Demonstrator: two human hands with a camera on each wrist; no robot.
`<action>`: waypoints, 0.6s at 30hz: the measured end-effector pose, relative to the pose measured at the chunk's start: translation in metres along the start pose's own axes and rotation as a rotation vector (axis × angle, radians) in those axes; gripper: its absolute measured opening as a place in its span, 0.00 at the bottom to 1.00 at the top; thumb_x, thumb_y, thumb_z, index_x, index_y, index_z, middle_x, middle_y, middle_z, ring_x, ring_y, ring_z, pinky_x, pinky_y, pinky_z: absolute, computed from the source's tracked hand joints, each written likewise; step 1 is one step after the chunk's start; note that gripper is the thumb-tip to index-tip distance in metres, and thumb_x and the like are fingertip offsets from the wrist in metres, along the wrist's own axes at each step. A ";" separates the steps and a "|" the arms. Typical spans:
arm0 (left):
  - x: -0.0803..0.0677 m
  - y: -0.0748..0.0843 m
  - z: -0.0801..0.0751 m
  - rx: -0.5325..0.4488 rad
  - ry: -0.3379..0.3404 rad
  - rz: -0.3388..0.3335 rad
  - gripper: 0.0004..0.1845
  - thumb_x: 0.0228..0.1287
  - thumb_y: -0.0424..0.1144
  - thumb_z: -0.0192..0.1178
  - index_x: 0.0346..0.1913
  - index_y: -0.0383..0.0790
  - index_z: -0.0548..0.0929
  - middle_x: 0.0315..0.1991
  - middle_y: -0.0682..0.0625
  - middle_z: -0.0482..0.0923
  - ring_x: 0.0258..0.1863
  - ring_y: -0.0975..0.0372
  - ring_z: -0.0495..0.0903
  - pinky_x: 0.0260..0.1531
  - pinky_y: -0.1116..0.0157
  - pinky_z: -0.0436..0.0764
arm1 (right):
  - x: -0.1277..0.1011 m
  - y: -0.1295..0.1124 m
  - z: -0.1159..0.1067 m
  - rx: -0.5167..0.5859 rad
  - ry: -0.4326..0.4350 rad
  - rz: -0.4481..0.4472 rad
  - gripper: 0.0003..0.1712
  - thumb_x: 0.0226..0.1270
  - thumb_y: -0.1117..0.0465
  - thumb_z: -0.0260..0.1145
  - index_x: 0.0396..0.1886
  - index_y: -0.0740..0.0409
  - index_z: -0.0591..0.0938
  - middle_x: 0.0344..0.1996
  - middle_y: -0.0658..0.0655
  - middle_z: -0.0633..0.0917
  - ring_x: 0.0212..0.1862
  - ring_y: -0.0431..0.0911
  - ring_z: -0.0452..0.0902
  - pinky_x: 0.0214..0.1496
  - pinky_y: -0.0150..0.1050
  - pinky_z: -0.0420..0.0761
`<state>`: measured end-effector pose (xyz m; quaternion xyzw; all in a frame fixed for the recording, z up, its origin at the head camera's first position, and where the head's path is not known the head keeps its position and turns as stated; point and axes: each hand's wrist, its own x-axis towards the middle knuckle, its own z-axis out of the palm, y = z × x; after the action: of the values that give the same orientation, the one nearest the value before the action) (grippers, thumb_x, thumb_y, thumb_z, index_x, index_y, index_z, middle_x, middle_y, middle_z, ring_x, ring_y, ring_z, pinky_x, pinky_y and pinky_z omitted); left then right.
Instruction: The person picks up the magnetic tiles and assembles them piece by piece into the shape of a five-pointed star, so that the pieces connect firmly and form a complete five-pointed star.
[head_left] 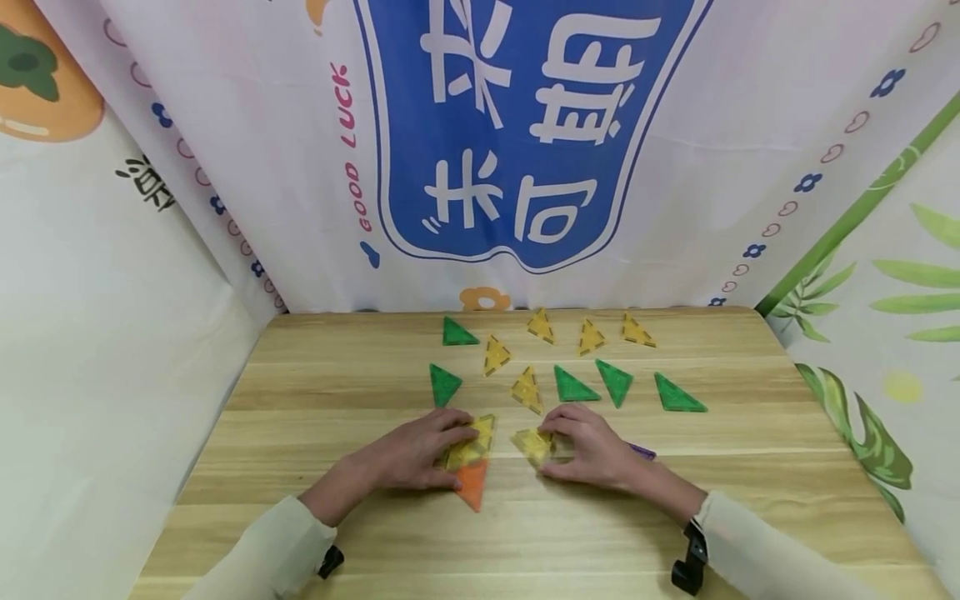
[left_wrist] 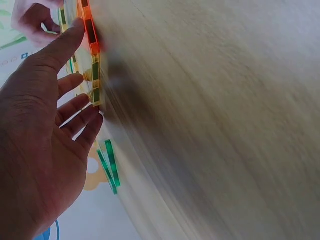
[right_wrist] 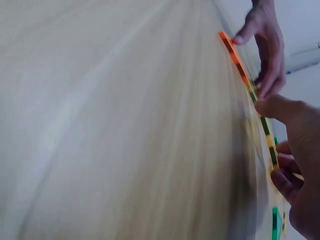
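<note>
My left hand (head_left: 420,450) holds a yellow magnetic tile (head_left: 480,433) between fingers and thumb. The thumb lies beside an orange triangular tile (head_left: 474,487), which meets the yellow one's near edge. In the left wrist view, the orange tile (left_wrist: 89,30) and yellow tile (left_wrist: 96,82) form one line along the fingertips. To the right, my right hand (head_left: 588,446) pinches another yellow triangular tile (head_left: 532,446), a small gap from the left hand's pieces. The right wrist view shows this yellow tile (right_wrist: 272,145) edge-on between thumb and fingers.
Beyond the hands lie several loose triangular tiles, some yellow (head_left: 527,390), some green (head_left: 576,385). A purple tile (head_left: 642,451) peeks out behind my right wrist. The wooden table (head_left: 300,367) ends at a printed cloth (head_left: 300,208) at the back.
</note>
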<state>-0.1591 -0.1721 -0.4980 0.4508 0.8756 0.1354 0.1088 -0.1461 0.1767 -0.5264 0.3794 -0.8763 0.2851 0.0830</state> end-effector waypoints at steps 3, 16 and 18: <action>0.002 0.002 0.001 0.001 0.003 -0.006 0.40 0.68 0.61 0.70 0.75 0.41 0.75 0.73 0.44 0.67 0.73 0.54 0.69 0.68 0.53 0.77 | 0.005 -0.008 0.007 -0.025 0.040 0.040 0.29 0.50 0.49 0.88 0.48 0.59 0.90 0.48 0.53 0.86 0.53 0.47 0.81 0.53 0.45 0.86; 0.004 0.003 0.003 -0.010 0.028 -0.002 0.41 0.67 0.61 0.71 0.75 0.40 0.75 0.71 0.43 0.67 0.70 0.53 0.71 0.65 0.54 0.80 | 0.028 -0.034 0.028 -0.124 0.092 0.215 0.31 0.47 0.44 0.88 0.43 0.61 0.91 0.41 0.55 0.87 0.45 0.49 0.82 0.49 0.45 0.86; 0.004 0.003 0.003 -0.012 0.025 -0.004 0.41 0.67 0.61 0.71 0.75 0.41 0.75 0.71 0.44 0.67 0.70 0.54 0.70 0.65 0.54 0.79 | 0.029 -0.036 0.030 -0.125 0.086 0.243 0.31 0.47 0.44 0.88 0.43 0.61 0.91 0.41 0.55 0.87 0.45 0.49 0.82 0.50 0.45 0.86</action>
<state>-0.1580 -0.1670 -0.5001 0.4468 0.8769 0.1460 0.1009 -0.1388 0.1225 -0.5246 0.2521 -0.9275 0.2537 0.1089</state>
